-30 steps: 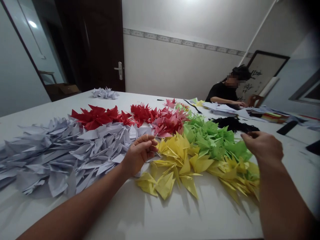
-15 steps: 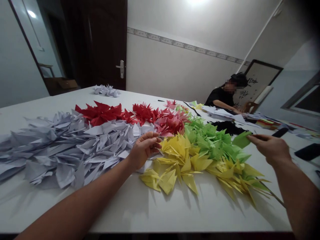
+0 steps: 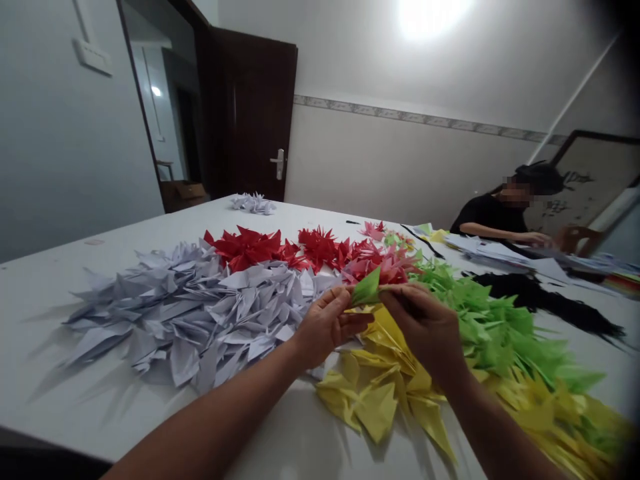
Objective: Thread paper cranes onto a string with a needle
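A plain room used for paper craft: white tabletop (image 3: 125,247) heaped with folded paper shapes (image 3: 200,313), wooden door (image 3: 255,120), tiled wall border (image 3: 425,119).

1. Left hand (image 3: 327,327) and right hand (image 3: 425,327) meet over the yellow folds (image 3: 385,393), both pinching a green fold (image 3: 367,290).
2. White folds (image 3: 200,313) lie left, red folds (image 3: 280,247) behind, green pile (image 3: 500,327) right, all on the bench (image 3: 75,267).
3. A seated person (image 3: 500,213) works at the far right.
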Tool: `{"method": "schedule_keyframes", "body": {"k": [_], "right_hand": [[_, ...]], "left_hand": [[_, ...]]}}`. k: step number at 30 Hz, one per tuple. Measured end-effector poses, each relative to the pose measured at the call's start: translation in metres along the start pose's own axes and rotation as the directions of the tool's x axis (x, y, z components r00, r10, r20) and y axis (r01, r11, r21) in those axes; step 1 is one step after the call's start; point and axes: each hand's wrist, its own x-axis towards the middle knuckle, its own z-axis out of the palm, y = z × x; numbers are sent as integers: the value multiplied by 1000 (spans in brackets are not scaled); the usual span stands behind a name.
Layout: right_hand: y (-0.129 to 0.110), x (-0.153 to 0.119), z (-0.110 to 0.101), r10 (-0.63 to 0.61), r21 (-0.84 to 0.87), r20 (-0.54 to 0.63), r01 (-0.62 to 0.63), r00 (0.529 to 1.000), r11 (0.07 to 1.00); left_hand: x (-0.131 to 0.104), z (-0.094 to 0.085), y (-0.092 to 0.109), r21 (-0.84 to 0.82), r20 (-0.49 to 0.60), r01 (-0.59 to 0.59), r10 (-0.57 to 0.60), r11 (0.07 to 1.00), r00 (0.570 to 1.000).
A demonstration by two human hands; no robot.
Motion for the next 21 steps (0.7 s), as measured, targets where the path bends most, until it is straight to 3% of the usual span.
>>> {"method": "schedule_keyframes", "body": {"k": [4,11,15,21], "right_hand": [[12,-18,7,-146,-30,69,149,987,988],[10,-37,9,-188,34,198,185,962,982],[8,-40,10,-138,32,253,135,958,990],[11,-37,4,24,100,266,-52,964,994]], "left_hand": [[6,-8,2,-34,-67,-30,27,999,997],[8,-8,-4,25,-78,-8,10,1000,997],[10,-7,-8,91,-101,-24,33,996,994],[12,-7,-9,180,-121,-71,94,981,988]]}}
